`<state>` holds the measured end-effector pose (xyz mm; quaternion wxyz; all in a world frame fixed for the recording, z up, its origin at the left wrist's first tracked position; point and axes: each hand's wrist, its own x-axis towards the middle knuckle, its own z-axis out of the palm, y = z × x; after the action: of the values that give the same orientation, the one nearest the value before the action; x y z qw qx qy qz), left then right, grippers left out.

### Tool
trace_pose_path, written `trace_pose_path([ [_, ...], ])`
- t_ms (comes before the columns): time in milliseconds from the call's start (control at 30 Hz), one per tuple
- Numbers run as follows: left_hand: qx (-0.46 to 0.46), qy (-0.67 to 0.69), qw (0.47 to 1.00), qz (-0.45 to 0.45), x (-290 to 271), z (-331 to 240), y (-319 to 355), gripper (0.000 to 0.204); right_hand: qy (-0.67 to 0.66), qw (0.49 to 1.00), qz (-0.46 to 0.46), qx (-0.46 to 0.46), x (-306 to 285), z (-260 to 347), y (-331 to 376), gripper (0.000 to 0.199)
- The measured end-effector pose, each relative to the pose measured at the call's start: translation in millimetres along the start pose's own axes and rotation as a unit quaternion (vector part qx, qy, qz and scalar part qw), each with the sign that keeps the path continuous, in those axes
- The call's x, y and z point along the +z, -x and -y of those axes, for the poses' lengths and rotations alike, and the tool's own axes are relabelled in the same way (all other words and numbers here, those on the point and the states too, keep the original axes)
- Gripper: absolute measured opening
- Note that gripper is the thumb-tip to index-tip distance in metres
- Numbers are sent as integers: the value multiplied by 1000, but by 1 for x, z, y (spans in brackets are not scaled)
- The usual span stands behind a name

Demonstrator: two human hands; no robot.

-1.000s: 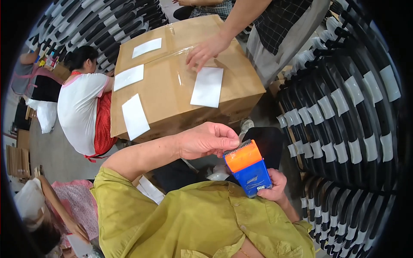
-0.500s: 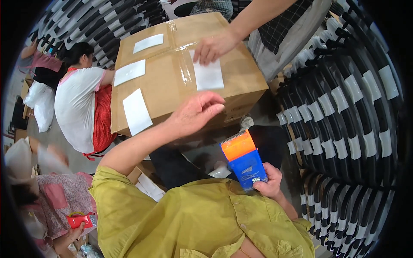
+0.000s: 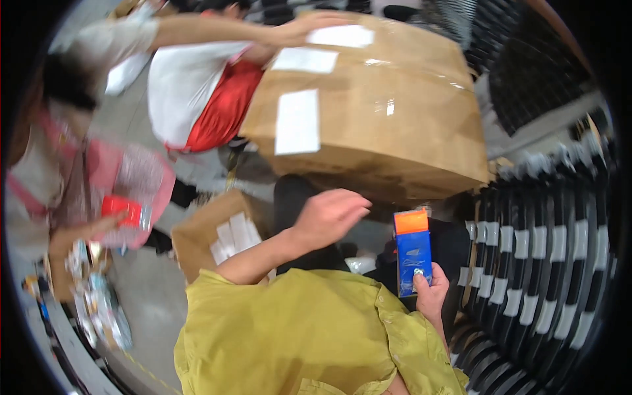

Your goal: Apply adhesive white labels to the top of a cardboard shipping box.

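My right hand (image 3: 431, 289) is wrapped round the lower end of a blue tape dispenser (image 3: 413, 257) with an orange top, held upright in front of my lap. My left hand (image 3: 332, 214) hovers over my lap with its fingers loosely stretched and nothing visible in it. Just beyond that hand stands a large brown carton (image 3: 395, 125) with clear tape across its top. White sheets lie on its left side, among them a near sheet (image 3: 297, 122), a middle sheet (image 3: 306, 60) and a far sheet (image 3: 342, 36).
A co-worker on the left reaches a hand (image 3: 306, 26) to the far sheet and holds a red tape dispenser (image 3: 125, 212) in the other hand. An open carton (image 3: 204, 230) with white papers stands left of my knees. Stacked black tubes with white wraps (image 3: 540, 243) line the right.
The view has turned left. My left hand has drawn back from the carton. Another person's hand and the sheet under it are gone from the carton top; the left co-worker now reaches across.
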<state>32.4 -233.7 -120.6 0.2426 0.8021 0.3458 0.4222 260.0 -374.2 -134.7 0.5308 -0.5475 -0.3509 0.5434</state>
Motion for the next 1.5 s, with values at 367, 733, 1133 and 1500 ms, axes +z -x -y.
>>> trace_pose_path([
  [367, -666, -214, 666, -260, -33, 60, 383, 23, 245, 950, 134, 143, 24, -21, -42, 19],
  [733, -805, -37, 586, -91, 34, 204, 421, 34, 365, 890, 132, 239, 81, -34, -83, 23],
  [1133, -862, -14, 414, -294, 98, 271, 433, 58, 411, 846, 83, 330, 100, -46, -116, 29],
  [1500, -828, 71, 508, -227, 78, 230, 453, 45, 400, 842, 125, 340, 109, -63, -128, 30],
])
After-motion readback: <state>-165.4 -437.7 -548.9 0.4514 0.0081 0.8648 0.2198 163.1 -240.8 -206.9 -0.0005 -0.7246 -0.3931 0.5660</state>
